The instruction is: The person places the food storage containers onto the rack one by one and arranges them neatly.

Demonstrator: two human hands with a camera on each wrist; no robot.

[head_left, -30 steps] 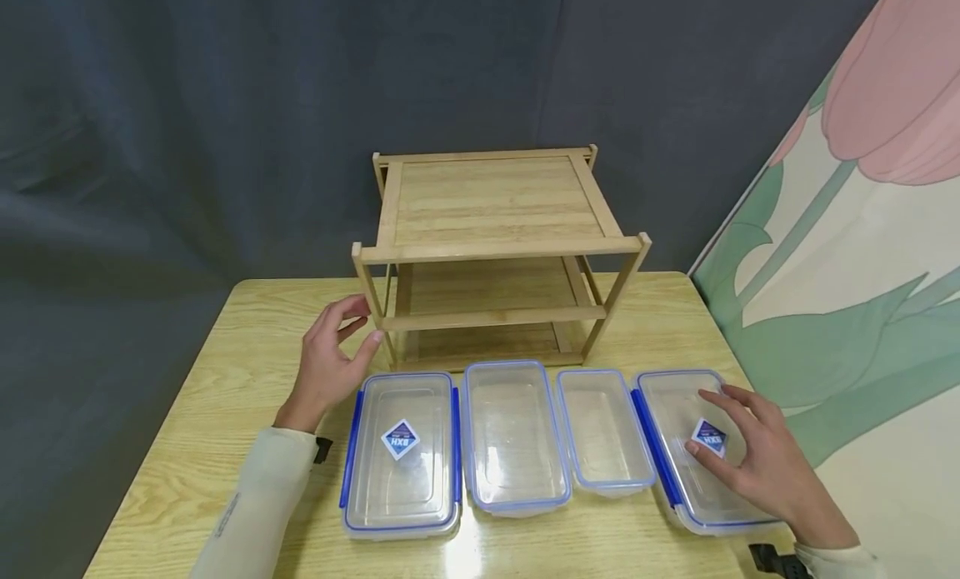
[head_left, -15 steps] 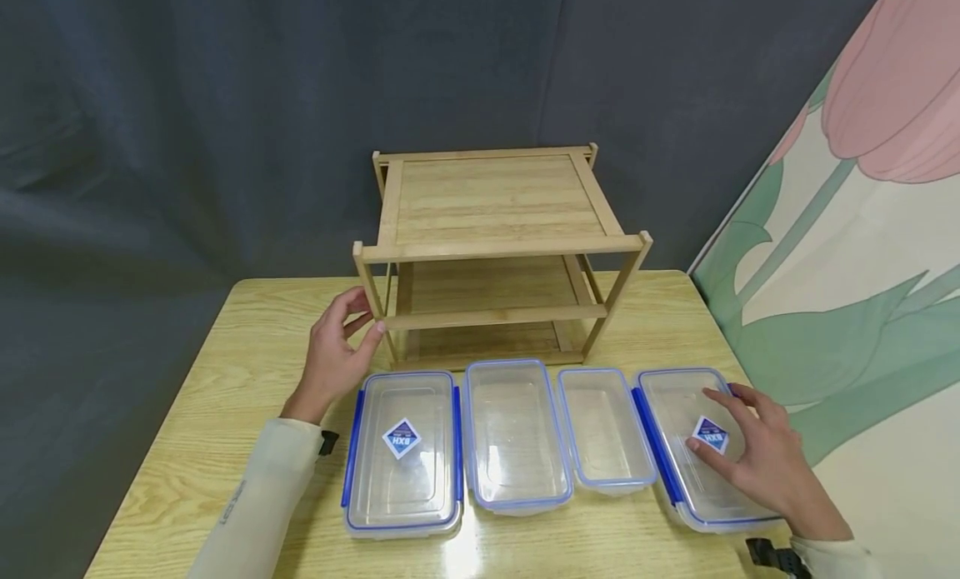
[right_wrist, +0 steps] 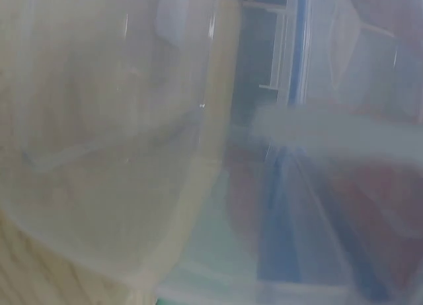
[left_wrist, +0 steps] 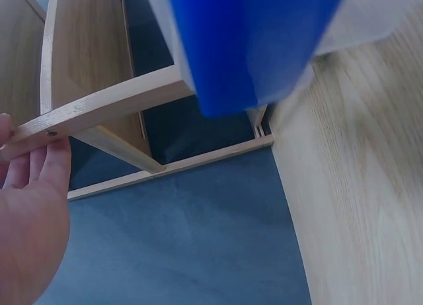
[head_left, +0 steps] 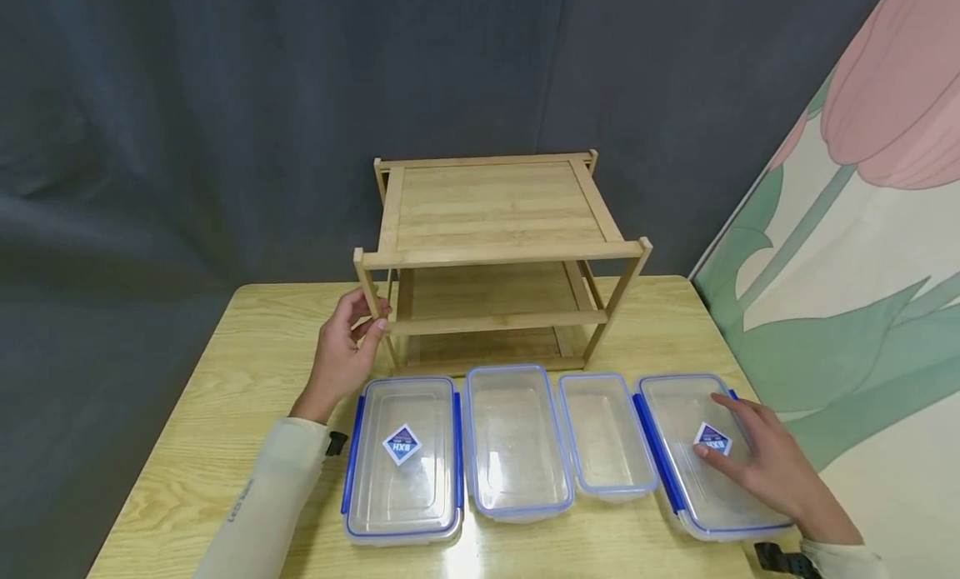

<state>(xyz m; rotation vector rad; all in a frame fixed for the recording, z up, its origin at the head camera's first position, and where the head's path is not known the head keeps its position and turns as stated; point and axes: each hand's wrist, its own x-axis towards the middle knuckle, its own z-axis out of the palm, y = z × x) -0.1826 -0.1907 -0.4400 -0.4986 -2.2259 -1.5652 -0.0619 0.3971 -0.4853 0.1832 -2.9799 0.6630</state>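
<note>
A: Left hand?
B: The left hand (head_left: 341,354) grips the wooden rack (head_left: 502,208) at its slim front left leg. Left wrist view: fingers behind the pale squared bar, a screw head set in the wood beside them.

A: Rack itself?
B: Stands on the table (head_left: 225,354), behind the row of boxes. Flat boards in narrow frames, smooth, light, straight-grained; top board, two more levels beneath. Slanting legs.

A: Right hand?
B: The right hand (head_left: 780,471) is over the right clip box (head_left: 705,500), thumb and fingers apart, grasping nothing. Contact with the lid: cannot tell. Right wrist view hazy, clear plastic filling most of it.

A: That box?
B: Right end of the row. Clear, rounded rectangle, thin blue edging, a solid blue clip strip down its left side. Diamond label on the lid, partly under the thumb.

A: And the others?
B: Left clip box (head_left: 405,500) at the far end, similar build, blue strips on both long sides, stepped lid, diamond label (head_left: 402,444). Between the two: a wider clear box (head_left: 517,441) and a smaller clear box (head_left: 606,433), both blue-rimmed.

A: Surroundings?
B: Table yellowish, wavy wood grain, glossy near the front. Behind, a dark, softly creased curtain (head_left: 450,62).
</note>
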